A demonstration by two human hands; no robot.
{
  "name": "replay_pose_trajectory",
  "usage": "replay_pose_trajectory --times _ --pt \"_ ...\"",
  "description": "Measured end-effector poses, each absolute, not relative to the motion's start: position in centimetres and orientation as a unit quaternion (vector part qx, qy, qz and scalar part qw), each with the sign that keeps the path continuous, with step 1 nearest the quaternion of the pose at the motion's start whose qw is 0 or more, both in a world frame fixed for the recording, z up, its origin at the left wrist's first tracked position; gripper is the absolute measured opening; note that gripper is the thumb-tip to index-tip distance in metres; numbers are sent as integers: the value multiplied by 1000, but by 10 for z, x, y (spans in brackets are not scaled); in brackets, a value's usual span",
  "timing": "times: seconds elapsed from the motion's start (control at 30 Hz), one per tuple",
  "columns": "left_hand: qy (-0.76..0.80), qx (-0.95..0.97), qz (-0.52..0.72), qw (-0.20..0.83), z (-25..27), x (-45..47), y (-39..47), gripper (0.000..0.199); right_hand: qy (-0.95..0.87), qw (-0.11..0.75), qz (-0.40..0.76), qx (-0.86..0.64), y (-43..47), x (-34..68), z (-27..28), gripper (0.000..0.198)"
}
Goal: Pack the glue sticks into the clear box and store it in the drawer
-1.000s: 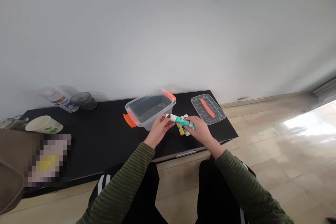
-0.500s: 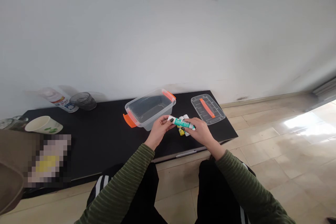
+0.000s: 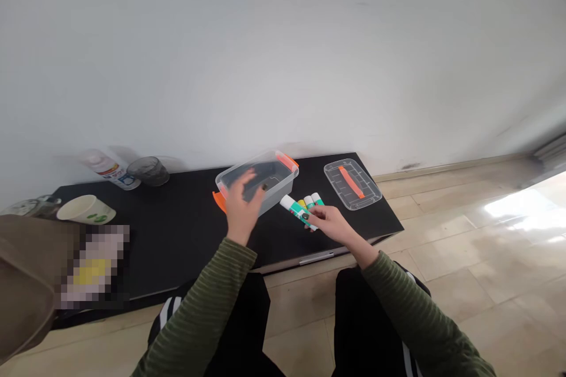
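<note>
My right hand (image 3: 328,222) has its thumb and fingers closed on a green glue stick (image 3: 295,207) with a white cap, which slants toward the box. Beside that stick lie several more glue sticks (image 3: 316,199) with white caps, one with a yellow label, partly covered by my fingers. My left hand (image 3: 242,207), slightly blurred, is raised with its fingers apart and holds nothing. It hangs in front of the clear plastic box (image 3: 277,193), which has orange latches and stands without its lid. No contact between that hand and the box can be made out.
A clear lid (image 3: 366,188) with an orange handle lies on the black cabinet top (image 3: 177,235) at the right. Toward the left stand a paper cup (image 3: 84,210), a dark glass (image 3: 150,172) and a white bottle (image 3: 110,169). Another person's cap (image 3: 30,288) shows at lower left.
My left hand has let go of the glue stick and moved left and up, its fingers spreading. My right hand has lowered the stick beside the others.
</note>
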State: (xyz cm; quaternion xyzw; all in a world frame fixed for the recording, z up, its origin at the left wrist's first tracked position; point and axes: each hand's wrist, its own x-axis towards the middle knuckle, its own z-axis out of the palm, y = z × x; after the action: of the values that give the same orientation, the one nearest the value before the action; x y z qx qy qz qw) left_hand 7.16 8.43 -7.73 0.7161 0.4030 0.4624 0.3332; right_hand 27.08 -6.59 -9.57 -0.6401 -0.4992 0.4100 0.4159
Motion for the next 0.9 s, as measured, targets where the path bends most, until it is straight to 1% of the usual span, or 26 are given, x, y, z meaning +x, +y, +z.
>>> replay_pose_trajectory --times 0.03,0.07,0.1,0.17,0.27,0.33,0.43,0.5,0.57,0.67,0.77,0.83,0.9 --pt "450 715 461 270 -75 64 97 44 -476 429 426 -639 -64 270 -98 30" --pt "499 708 444 230 -75 57 110 50 -455 443 434 -640 -62 270 -99 32" --pt "540 698 417 218 -77 50 122 58 -437 457 435 -641 -60 270 -100 33" --pt "582 670 377 265 -85 38 142 69 -415 481 426 -644 -57 270 -101 37" --pt "585 643 352 347 -98 24 152 77 -407 505 413 -640 -58 271 -98 42" --pt "586 646 348 345 -103 15 147 77 -429 508 384 -641 -63 269 -94 43" --pt "591 667 320 323 -102 -1 128 75 -506 476 284 -660 -71 259 -84 38" --pt "594 688 281 310 -98 -13 109 75 -555 430 211 -680 -73 244 -76 35" --pt "595 711 238 291 -93 -22 88 74 -592 364 150 -703 -69 223 -67 34" --pt "600 730 191 264 -85 -33 58 71 -639 213 95 -733 -52 183 -55 36" --pt "599 740 171 256 -81 -39 39 67 -673 81 85 -731 -23 145 -49 40" --pt "590 747 173 253 -83 -41 36 65 -683 32 101 -723 -2 125 -50 43" --pt "579 754 184 249 -87 -43 38 64 -683 -15 142 -716 18 110 -55 41"
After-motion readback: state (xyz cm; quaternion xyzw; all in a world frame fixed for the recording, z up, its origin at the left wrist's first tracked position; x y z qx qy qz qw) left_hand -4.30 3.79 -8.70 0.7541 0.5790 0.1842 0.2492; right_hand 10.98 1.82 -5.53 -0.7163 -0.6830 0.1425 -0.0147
